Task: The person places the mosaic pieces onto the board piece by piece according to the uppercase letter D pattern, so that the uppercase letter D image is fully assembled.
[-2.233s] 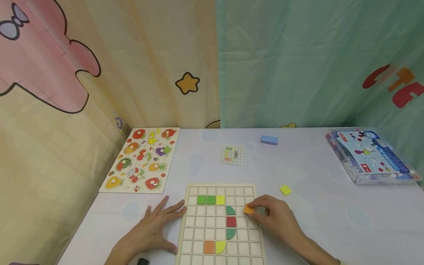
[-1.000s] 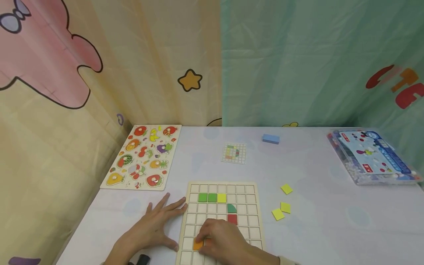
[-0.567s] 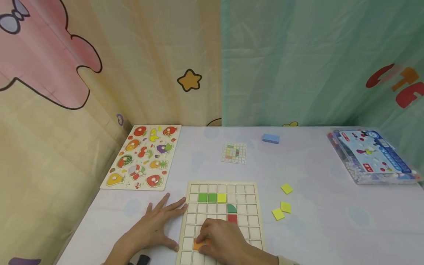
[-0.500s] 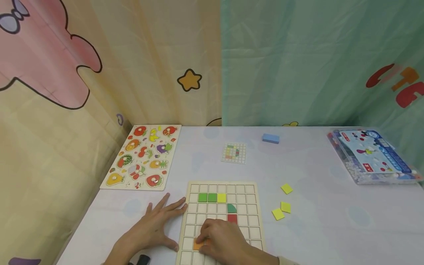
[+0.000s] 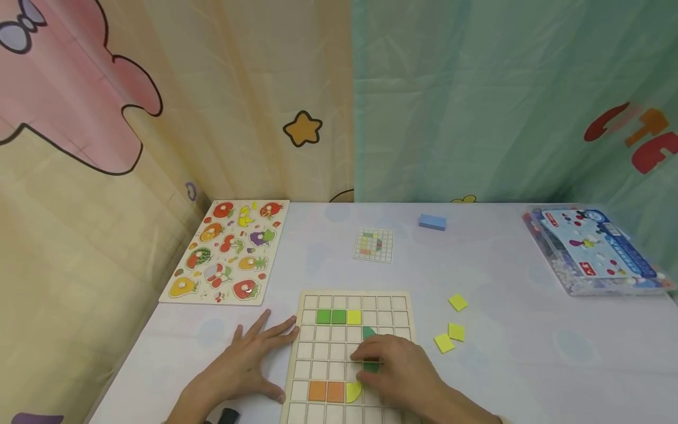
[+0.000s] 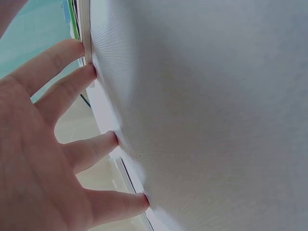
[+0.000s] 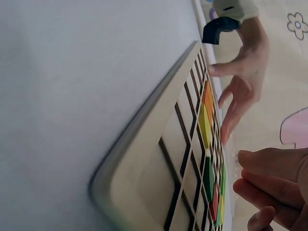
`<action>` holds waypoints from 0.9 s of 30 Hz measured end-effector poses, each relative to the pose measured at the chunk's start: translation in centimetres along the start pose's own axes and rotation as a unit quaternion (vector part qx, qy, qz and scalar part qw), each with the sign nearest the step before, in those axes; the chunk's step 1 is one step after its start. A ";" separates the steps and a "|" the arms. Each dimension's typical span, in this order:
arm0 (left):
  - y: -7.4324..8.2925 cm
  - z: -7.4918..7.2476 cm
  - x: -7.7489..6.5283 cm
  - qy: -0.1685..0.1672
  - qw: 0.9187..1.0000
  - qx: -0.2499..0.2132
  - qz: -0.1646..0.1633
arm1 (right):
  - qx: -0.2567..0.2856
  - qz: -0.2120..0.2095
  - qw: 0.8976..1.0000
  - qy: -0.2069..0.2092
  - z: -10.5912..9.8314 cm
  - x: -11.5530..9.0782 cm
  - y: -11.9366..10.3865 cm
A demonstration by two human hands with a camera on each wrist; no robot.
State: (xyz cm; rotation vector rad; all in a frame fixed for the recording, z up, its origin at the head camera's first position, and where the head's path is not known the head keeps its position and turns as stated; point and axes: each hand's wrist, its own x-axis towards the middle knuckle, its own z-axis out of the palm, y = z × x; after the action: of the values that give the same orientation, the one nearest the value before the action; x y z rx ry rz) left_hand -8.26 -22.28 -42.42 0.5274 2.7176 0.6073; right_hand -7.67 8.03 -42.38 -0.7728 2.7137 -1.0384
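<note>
A wooden grid board point(image 5: 321, 351) lies flat in front of me. My left hand point(image 5: 249, 359) is spread beside it, its thumb and fingertips at the board's left edge. Over the right half hovers my right hand point(image 5: 405, 368), fingers loosely bent and holding nothing in the right wrist view. Two orange squares point(image 5: 317, 391) sit side by side in a lower row, left of a yellow quarter-circle point(image 5: 352, 392). Higher up are two green squares point(image 5: 323, 317) and a yellow square point(image 5: 354, 317). My right hand partly covers the dark green quarter-circles point(image 5: 368, 333) and hides the red square.
Three loose yellow squares point(image 5: 456, 332) lie right of the board. Behind it are a small printed grid card point(image 5: 373, 245) and a blue block point(image 5: 432, 222). A fruit puzzle board point(image 5: 225, 253) lies at left, a clear plastic box point(image 5: 598, 247) at right.
My right hand brought an orange square to the lower row, left it beside the other one, and has drawn back up to the right. The left hand stays at the board's edge.
</note>
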 end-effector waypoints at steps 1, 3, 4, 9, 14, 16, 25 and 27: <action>0.0 0.0 0.0 0.000 1.000 0.001 0.000 | 0.000 0.007 1.000 0.006 -0.4 -0.3 0.4; 0.1 0.0 0.0 0.000 1.000 0.003 0.002 | -0.003 0.027 0.999 0.022 -1.1 -1.0 1.4; 0.1 0.0 0.0 0.001 1.000 0.003 0.001 | -0.005 0.039 0.999 0.029 -1.4 -1.3 1.8; 0.1 -0.1 0.0 0.002 1.000 0.005 0.002 | -0.022 0.113 0.991 0.066 -2.9 -2.5 3.8; 0.1 -0.1 0.0 0.003 1.000 0.008 0.002 | -0.033 0.176 0.980 0.082 -4.2 -3.2 5.5; 0.1 0.0 -0.1 0.003 1.000 0.009 0.001 | -0.040 0.180 0.979 0.086 -4.6 -3.5 6.2; 0.1 0.0 -0.1 0.005 1.000 0.015 0.003 | -0.046 0.187 0.978 0.081 -5.6 -4.6 8.1; 0.1 0.0 -0.1 0.004 1.000 0.017 0.002 | -0.049 0.193 0.977 0.078 -5.7 -4.9 8.3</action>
State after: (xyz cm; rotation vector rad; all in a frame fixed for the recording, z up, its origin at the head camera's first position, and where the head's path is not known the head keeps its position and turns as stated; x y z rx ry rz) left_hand -8.15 -22.20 -42.37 0.5394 2.7397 0.5672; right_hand -8.66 19.09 -43.79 -0.1627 2.8976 -0.9135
